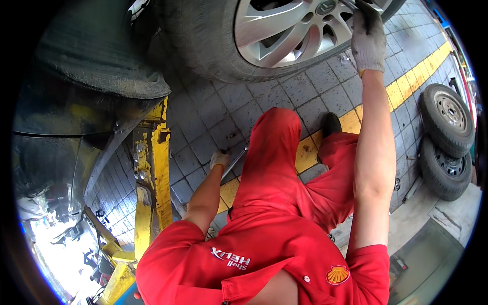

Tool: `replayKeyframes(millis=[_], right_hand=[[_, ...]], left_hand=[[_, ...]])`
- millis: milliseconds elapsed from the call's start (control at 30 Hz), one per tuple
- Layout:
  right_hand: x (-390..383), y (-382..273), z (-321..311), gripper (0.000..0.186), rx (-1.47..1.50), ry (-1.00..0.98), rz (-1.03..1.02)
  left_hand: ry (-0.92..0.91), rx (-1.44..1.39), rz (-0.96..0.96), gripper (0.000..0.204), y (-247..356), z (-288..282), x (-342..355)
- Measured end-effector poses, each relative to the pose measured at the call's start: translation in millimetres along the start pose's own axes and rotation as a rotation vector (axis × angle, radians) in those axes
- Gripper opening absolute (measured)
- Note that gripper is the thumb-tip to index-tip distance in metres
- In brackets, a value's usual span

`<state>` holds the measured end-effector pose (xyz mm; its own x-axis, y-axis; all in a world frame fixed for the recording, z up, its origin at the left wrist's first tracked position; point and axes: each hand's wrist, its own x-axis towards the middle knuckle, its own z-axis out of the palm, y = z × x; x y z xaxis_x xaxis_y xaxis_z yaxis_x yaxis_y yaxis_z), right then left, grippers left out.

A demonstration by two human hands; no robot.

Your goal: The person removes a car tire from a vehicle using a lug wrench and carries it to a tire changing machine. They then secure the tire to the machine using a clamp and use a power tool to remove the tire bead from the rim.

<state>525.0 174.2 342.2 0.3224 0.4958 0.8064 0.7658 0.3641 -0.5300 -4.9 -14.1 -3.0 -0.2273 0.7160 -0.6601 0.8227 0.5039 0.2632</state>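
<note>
My right hand [369,38], in a soiled pale knit glove, reaches up to the wheel [272,28] with its silver alloy rim and dark tire. Its fingers are closed on a metal tool [348,5], partly hidden at the top edge. Down beside my red-trousered leg, my left hand [219,159], gloved too, is small in view with its fingers curled; what they hold, if anything, I cannot make out. A long metal bar [235,161] lies just to the right of that hand, along the leg.
A yellow lift post [160,193] stands at left beside dark bodywork [53,162]. Two tires on steel rims [446,168] are stacked at right, next to a glass-like pane [429,259]. Grey floor tiles [198,122] with a yellow stripe [396,94] run beneath me.
</note>
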Motion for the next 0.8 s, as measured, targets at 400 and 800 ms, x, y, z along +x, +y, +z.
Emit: replayKeyframes(millis=[400, 800], right_hand=[[12.8, -39.0, -8.4, 0.058, 0.659, 0.008, 1.273], [15.4, -40.6, -21.2, 0.058, -0.293, -0.309, 0.695]], left_hand=[[-0.039, 0.181, 0.024, 0.048, 7.8, 7.5, 12.7], [-0.096, 0.18, 0.001, 0.072, 24.6, -6.4, -6.8]])
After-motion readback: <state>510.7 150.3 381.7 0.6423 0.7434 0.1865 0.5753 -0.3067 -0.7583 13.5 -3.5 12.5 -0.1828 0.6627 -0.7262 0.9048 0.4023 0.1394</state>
